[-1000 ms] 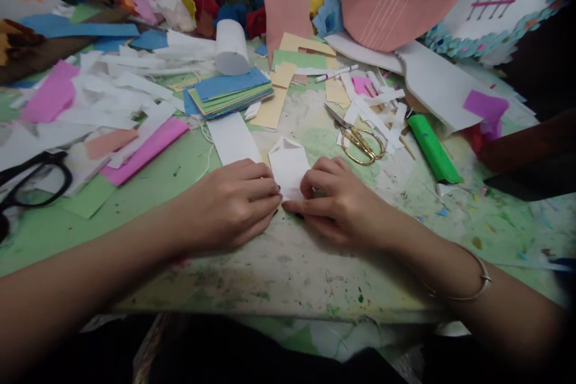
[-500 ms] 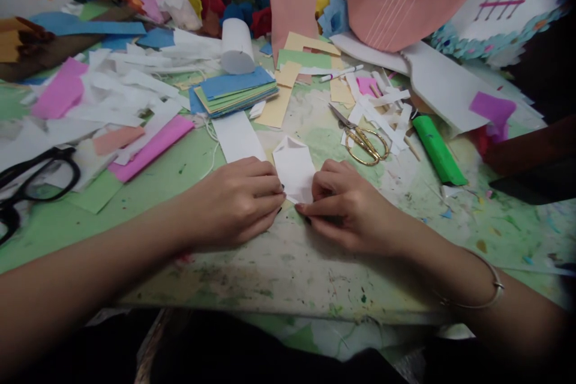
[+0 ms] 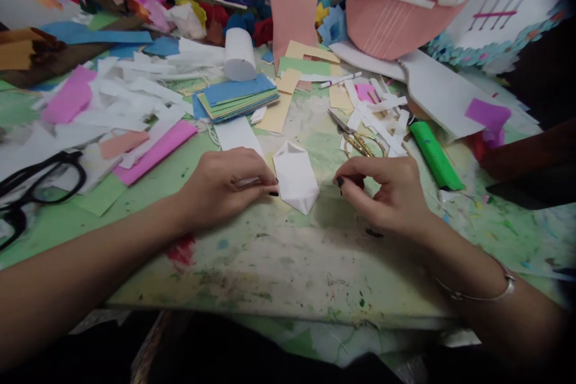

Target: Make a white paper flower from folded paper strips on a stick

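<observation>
The white paper (image 3: 297,177) bares both folded ends as the pinched, seemingly empty right hand (image 3: 389,195) withdraws; left hand (image 3: 222,183) nearly closed, hold unclear.

Left hand (image 3: 227,185), right hand (image 3: 386,195) — apart, curled

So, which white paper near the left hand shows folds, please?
The piece between left hand and right hand, ends folded; the strip by the paper stack looks plain.

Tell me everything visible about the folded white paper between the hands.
The paper looks plain white, folded into a long six-sided shape with creased flaps at its far and near ends. It lies on the table. The left hand is at its left edge, contact unclear; the right hand is apart.
</observation>
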`<state>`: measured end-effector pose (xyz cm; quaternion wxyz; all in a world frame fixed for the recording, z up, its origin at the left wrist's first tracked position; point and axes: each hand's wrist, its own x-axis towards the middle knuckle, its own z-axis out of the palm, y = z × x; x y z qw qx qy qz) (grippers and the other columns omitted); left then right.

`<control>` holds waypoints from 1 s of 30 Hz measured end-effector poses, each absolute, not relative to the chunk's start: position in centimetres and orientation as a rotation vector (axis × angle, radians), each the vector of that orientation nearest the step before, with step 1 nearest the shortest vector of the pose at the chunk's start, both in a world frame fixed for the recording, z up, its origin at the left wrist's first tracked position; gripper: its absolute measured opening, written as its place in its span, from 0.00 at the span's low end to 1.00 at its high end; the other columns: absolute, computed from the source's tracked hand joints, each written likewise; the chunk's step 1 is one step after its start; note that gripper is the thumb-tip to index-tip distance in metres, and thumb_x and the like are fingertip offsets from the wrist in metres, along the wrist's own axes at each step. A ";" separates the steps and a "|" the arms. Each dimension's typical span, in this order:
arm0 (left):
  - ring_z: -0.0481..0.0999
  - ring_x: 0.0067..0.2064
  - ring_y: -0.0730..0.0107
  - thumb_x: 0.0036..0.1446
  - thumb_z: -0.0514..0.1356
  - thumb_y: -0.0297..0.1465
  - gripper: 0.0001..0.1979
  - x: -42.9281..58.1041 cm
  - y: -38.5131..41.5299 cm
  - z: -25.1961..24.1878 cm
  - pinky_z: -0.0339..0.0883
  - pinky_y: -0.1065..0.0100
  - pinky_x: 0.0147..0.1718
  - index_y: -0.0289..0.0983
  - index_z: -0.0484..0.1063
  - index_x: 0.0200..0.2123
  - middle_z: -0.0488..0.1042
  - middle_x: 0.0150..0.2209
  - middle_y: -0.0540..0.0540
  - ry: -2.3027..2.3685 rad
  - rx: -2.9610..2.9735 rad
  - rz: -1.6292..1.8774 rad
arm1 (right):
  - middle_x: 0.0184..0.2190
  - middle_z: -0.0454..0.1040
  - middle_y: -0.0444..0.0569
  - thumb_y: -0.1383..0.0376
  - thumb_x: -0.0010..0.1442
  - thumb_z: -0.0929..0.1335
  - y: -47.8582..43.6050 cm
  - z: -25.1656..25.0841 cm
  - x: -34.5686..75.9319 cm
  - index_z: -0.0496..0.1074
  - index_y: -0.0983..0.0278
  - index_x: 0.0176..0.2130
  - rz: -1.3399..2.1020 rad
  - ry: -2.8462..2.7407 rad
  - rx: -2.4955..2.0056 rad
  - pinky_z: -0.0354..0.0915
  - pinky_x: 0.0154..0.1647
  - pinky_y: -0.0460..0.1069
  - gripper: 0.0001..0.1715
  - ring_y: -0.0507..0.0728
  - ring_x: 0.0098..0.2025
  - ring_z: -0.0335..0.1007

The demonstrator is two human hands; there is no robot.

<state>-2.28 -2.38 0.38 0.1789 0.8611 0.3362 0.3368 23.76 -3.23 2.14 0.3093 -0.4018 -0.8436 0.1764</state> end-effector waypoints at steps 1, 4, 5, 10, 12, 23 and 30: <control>0.76 0.34 0.71 0.57 0.62 0.28 0.04 -2.3 -2.4 0.4 0.69 0.69 0.34 0.38 0.75 0.29 0.78 0.30 0.48 0.941 2.444 0.964 | 0.17 0.67 0.41 0.72 0.52 0.65 -3.2 2.2 23.9 0.72 0.65 0.25 0.494 -2.288 -1.069 0.56 0.23 0.44 0.08 0.48 0.20 0.60; 0.77 0.35 0.70 0.57 0.61 0.28 0.06 -2.3 -2.4 0.4 0.71 0.69 0.36 0.40 0.76 0.29 0.79 0.30 0.49 0.960 2.476 0.959 | 0.22 0.70 0.44 0.72 0.52 0.64 -3.3 1.9 23.6 0.73 0.66 0.28 0.569 -2.481 -0.942 0.57 0.26 0.45 0.08 0.49 0.23 0.63; 0.77 0.35 0.70 0.58 0.61 0.28 0.06 -2.2 -2.4 0.5 0.71 0.69 0.36 0.40 0.76 0.29 0.80 0.30 0.50 0.973 2.480 0.957 | 0.25 0.72 0.46 0.72 0.54 0.64 -3.4 1.7 23.4 0.73 0.66 0.31 0.564 -2.520 -0.888 0.58 0.28 0.46 0.08 0.50 0.26 0.65; 0.78 0.37 0.69 0.58 0.59 0.28 0.09 -2.2 -2.3 0.6 0.72 0.67 0.38 0.43 0.77 0.29 0.80 0.31 0.51 1.049 2.486 0.958 | 0.32 0.72 0.51 0.65 0.59 0.66 -4.2 0.7 22.0 0.70 0.66 0.35 0.531 -2.498 -0.929 0.58 0.31 0.47 0.06 0.53 0.31 0.65; 0.79 0.37 0.69 0.58 0.58 0.28 0.08 -2.2 -2.3 0.6 0.72 0.68 0.38 0.43 0.77 0.29 0.80 0.32 0.51 1.059 2.491 0.949 | 0.29 0.70 0.48 0.63 0.58 0.67 -4.5 0.5 21.4 0.67 0.65 0.35 0.578 -2.392 -1.106 0.56 0.29 0.47 0.07 0.52 0.28 0.61; 0.78 0.42 0.69 0.60 0.54 0.24 0.09 -2.7 -1.2 0.3 0.71 0.66 0.42 0.38 0.74 0.38 0.80 0.39 0.47 1.151 2.492 1.025 | 0.30 0.67 0.45 0.68 0.56 0.68 -3.5 0.8 21.5 0.70 0.66 0.29 0.910 -2.144 -1.113 0.58 0.29 0.46 0.03 0.49 0.28 0.62; 0.74 0.47 0.63 0.52 0.64 0.28 0.21 -1.9 -0.5 -0.3 0.71 0.65 0.40 0.36 0.66 0.50 0.73 0.50 0.40 1.106 2.552 1.001 | 0.35 0.74 0.47 0.63 0.54 0.71 -1.9 2.0 23.6 0.71 0.66 0.31 1.576 -1.743 -1.089 0.59 0.18 0.43 0.08 0.46 0.19 0.67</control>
